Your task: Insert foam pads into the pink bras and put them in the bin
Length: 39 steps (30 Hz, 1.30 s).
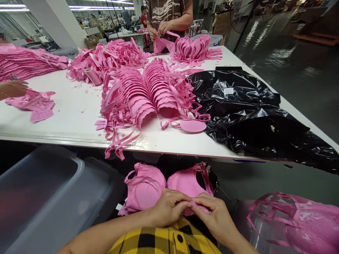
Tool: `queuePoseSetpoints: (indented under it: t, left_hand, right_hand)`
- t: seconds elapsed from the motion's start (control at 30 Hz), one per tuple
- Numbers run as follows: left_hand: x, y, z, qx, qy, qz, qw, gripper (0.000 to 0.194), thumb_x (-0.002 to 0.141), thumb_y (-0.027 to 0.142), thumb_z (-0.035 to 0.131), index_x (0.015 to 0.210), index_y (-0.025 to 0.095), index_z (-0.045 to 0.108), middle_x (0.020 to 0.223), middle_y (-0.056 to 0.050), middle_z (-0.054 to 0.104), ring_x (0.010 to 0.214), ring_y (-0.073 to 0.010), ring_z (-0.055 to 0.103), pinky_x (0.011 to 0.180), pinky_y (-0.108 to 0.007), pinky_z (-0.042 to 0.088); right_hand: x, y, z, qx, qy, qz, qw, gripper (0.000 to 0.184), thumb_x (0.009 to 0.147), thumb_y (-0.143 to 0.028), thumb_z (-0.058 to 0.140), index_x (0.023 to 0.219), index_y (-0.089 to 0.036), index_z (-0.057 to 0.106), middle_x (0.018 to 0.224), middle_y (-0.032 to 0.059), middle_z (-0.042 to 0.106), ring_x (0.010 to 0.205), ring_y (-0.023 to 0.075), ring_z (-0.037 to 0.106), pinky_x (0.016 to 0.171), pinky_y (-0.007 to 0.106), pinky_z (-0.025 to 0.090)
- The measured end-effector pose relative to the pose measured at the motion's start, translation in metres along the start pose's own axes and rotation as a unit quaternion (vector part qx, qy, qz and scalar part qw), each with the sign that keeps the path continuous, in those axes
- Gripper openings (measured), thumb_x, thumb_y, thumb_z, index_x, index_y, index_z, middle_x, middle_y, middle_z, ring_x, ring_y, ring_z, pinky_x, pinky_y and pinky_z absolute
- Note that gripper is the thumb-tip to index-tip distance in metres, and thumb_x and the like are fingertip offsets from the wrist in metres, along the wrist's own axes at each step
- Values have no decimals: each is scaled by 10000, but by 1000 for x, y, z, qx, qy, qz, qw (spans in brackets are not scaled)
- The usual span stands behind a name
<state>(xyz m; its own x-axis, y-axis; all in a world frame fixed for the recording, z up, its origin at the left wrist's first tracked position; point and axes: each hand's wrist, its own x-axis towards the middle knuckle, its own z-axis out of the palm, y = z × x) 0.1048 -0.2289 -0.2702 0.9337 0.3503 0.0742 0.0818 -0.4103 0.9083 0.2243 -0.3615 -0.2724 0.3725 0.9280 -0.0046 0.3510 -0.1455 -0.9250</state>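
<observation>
A pink bra [148,188] lies at my lap with the insides of its two cups turned up. Low in front of its right cup, my left hand [172,207] and my right hand [213,213] meet, thumbs and fingers closed. Between them they pinch a small folded pink pad-like piece [200,206], mostly hidden by my fingers. On the table edge ahead, a flat oval pink pad [193,126] rests beside a long row of nested pink bras [140,93] with straps hanging over the edge.
The white table [71,118] bears more pink bra heaps [113,54] and a black plastic bag [238,102]. A clear plastic bin [47,197] stands at left; pink bras [304,218] lie at lower right. A co-worker [169,21] handles bras opposite; another person's hand [13,89] is at left.
</observation>
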Motion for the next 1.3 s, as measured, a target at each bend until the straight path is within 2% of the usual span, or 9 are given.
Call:
queuePoseSetpoints:
  t: [0.13, 0.2, 0.33, 0.43, 0.63, 0.77, 0.97, 1.17, 1.3]
  left_hand:
    - [15, 2, -6, -56, -28, -132, 989, 190, 853, 251, 489, 854, 130, 635, 698, -27, 683, 589, -117, 629, 532, -181, 474]
    - [30, 1, -11, -8, -38, -147, 988, 216, 861, 198, 437, 818, 125, 635, 710, -34, 675, 618, -129, 629, 570, -205, 474]
    - [59, -8, -8, 166, -148, -73, 972, 191, 748, 69, 523, 747, 138, 701, 747, -49, 697, 726, -173, 625, 698, -253, 455]
    - [70, -17, 5, 200, -193, -44, 960, 216, 753, 78, 542, 855, 149, 719, 803, -56, 704, 753, -179, 621, 707, -255, 453]
    - [73, -27, 21, 212, -207, -22, 955, 190, 756, 97, 565, 851, 171, 711, 850, -33, 683, 813, -169, 613, 749, -242, 456]
    - [71, -25, 21, 240, -216, -14, 946, 167, 807, 167, 546, 835, 196, 707, 809, -25, 652, 756, -159, 597, 696, -239, 452]
    - [60, -22, 18, 211, -182, 55, 959, 239, 889, 217, 459, 946, 180, 688, 822, -43, 632, 748, -143, 578, 694, -226, 446]
    - [56, -21, 17, 211, -160, 76, 961, 200, 871, 217, 488, 869, 160, 680, 863, -47, 603, 776, -140, 562, 700, -226, 452]
    - [57, -16, 16, 236, -166, 116, 950, 246, 897, 231, 433, 857, 150, 662, 929, -71, 601, 802, -145, 556, 700, -229, 451]
  right_hand:
    - [-2, 13, -13, -59, 88, -119, 987, 137, 859, -182, 540, 876, -186, 675, 708, 32, 632, 624, 130, 595, 560, 220, 478]
    - [3, 26, -26, -110, 125, -162, 973, 133, 848, -147, 543, 886, -185, 665, 720, 37, 634, 633, 132, 599, 567, 221, 487]
    - [16, 49, -50, -179, 97, -218, 955, 174, 858, -136, 512, 921, -197, 662, 735, 46, 639, 650, 146, 605, 579, 240, 502]
    - [20, 58, -59, -203, 49, -241, 948, 228, 876, -118, 461, 979, -203, 647, 740, 51, 637, 651, 148, 595, 561, 246, 495]
    - [17, 61, -71, -241, 8, -266, 933, 260, 878, -75, 429, 1021, -199, 606, 748, 51, 627, 662, 147, 565, 561, 242, 467]
    - [20, 63, -74, -272, -19, -287, 918, 259, 881, -73, 405, 1011, -195, 593, 731, 44, 606, 663, 142, 550, 569, 238, 447]
    - [30, 55, -68, -321, -47, -313, 893, 277, 883, -69, 344, 951, -167, 593, 670, 42, 569, 640, 157, 501, 547, 257, 398]
    - [32, 41, -73, -299, -154, -285, 897, 297, 899, -86, 315, 910, -172, 599, 715, 53, 568, 657, 155, 477, 565, 261, 393]
    - [32, 41, -71, -296, -134, -267, 907, 280, 918, -113, 312, 982, -155, 581, 821, 79, 564, 723, 157, 486, 606, 258, 418]
